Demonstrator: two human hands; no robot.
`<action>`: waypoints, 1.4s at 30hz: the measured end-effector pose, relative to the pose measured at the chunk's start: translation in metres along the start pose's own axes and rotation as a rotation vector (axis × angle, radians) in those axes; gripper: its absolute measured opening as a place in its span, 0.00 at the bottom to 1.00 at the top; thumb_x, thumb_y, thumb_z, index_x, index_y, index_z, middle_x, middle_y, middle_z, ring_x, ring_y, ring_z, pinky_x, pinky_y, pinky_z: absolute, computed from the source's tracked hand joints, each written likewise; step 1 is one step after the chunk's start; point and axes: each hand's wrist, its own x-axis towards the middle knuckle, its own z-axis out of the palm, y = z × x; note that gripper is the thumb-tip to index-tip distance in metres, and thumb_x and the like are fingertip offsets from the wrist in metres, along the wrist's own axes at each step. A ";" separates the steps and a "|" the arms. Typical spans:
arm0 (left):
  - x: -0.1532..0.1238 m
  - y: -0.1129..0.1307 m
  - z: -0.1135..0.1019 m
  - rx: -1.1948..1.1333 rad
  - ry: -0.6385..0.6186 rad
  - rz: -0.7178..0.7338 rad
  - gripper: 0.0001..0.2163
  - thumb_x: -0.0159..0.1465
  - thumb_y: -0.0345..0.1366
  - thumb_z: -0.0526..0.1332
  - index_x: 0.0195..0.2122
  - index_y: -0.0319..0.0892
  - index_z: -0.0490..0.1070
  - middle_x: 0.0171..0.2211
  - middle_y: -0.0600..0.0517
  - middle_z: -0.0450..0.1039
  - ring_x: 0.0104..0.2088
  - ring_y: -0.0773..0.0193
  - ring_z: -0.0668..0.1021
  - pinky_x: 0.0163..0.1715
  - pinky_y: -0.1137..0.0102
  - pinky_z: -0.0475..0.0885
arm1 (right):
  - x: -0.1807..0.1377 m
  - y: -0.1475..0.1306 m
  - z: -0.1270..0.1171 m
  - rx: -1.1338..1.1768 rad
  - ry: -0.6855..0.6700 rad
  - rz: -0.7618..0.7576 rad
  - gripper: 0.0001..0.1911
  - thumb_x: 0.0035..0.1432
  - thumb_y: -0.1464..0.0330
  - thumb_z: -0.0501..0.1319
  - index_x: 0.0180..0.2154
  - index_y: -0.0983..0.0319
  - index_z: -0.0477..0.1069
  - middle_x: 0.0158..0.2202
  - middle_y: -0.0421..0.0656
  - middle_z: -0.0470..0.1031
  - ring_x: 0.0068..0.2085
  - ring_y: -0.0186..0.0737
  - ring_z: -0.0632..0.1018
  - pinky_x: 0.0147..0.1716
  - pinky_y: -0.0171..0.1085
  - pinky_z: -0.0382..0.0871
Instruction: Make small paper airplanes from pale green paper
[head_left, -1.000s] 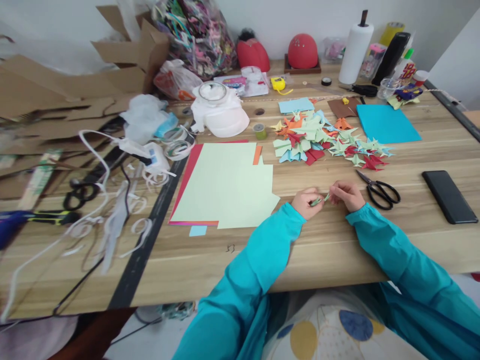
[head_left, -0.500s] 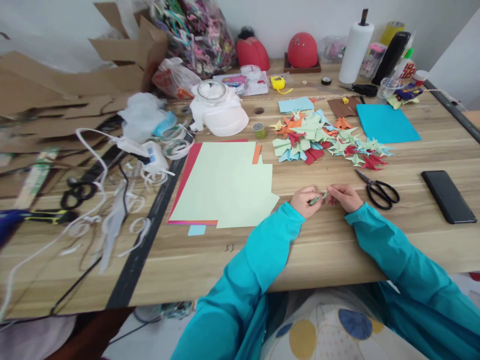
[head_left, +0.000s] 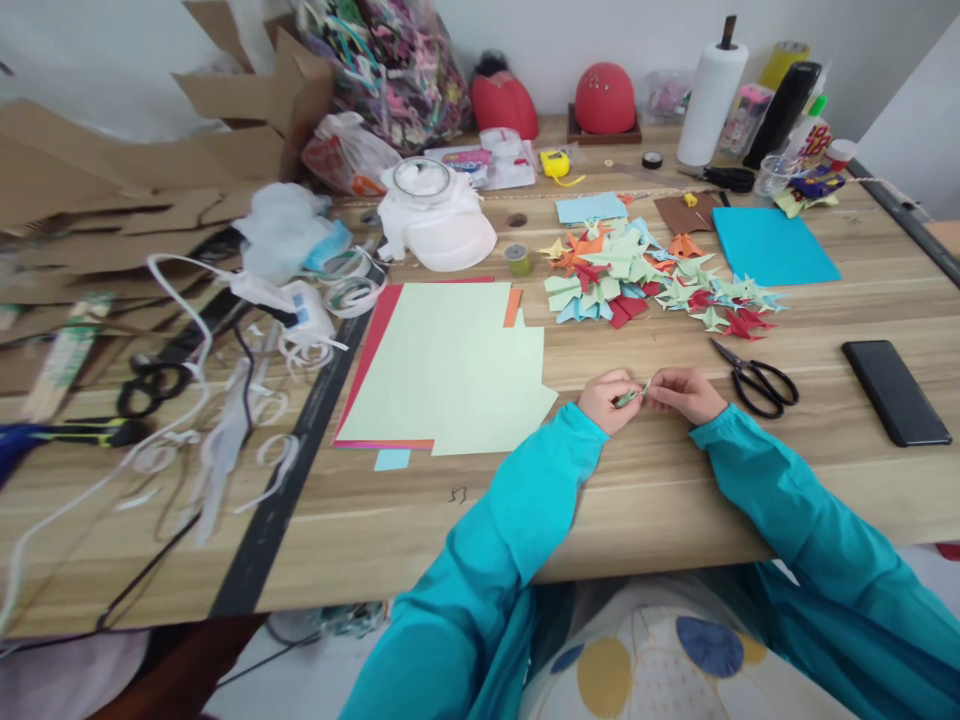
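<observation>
A small folded piece of light green paper [head_left: 628, 397] is held between my hands, low over the table. My left hand [head_left: 606, 400] is closed round its body, with the fingers hiding part of it. The fingertips of my right hand [head_left: 688, 394] pinch its narrow end on the right. Left of my hands lies a stack of paper sheets [head_left: 450, 370], light green on top with red edges showing. Beyond them is a heap of folded paper cranes [head_left: 622, 255] in green, orange, red and blue. Black-handled scissors [head_left: 761, 385] rest just right of my right hand.
A black phone [head_left: 896, 393] lies at the right. Bright blue paper [head_left: 776, 246] is behind the scissors. White cables and plastic strips [head_left: 225, 430] clutter the left side, beside cardboard [head_left: 135, 220]. A thread spool [head_left: 517, 260] and a white bag [head_left: 436, 225] stand behind the sheets.
My right fingertips have shifted slightly left, closer to my left hand, on the folded green paper. My left hand has kept its hold.
</observation>
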 end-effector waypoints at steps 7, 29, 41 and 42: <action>0.003 -0.003 -0.007 -0.152 -0.126 -0.118 0.09 0.56 0.37 0.60 0.23 0.37 0.72 0.21 0.53 0.64 0.22 0.71 0.66 0.24 0.74 0.62 | 0.001 0.002 -0.002 -0.034 -0.046 -0.031 0.19 0.44 0.54 0.65 0.25 0.64 0.69 0.20 0.39 0.71 0.21 0.29 0.70 0.23 0.31 0.66; 0.003 -0.003 -0.008 -0.127 -0.154 -0.107 0.08 0.56 0.35 0.60 0.23 0.37 0.71 0.21 0.55 0.62 0.22 0.72 0.65 0.23 0.75 0.60 | 0.003 0.009 -0.001 -0.088 -0.006 -0.043 0.17 0.43 0.56 0.66 0.27 0.63 0.69 0.20 0.38 0.70 0.21 0.30 0.69 0.21 0.32 0.64; 0.005 -0.003 -0.009 -0.176 -0.149 -0.185 0.10 0.56 0.38 0.60 0.23 0.36 0.72 0.21 0.54 0.62 0.22 0.71 0.65 0.24 0.73 0.60 | 0.002 0.008 -0.001 -0.113 -0.001 -0.035 0.17 0.44 0.56 0.65 0.28 0.63 0.69 0.20 0.38 0.70 0.21 0.31 0.70 0.21 0.32 0.65; 0.006 -0.003 -0.010 -0.187 -0.148 -0.198 0.10 0.55 0.38 0.61 0.23 0.36 0.72 0.21 0.54 0.63 0.22 0.71 0.64 0.24 0.73 0.60 | 0.002 0.009 -0.002 -0.098 -0.002 -0.025 0.17 0.44 0.55 0.65 0.28 0.63 0.69 0.21 0.39 0.71 0.22 0.31 0.70 0.22 0.32 0.65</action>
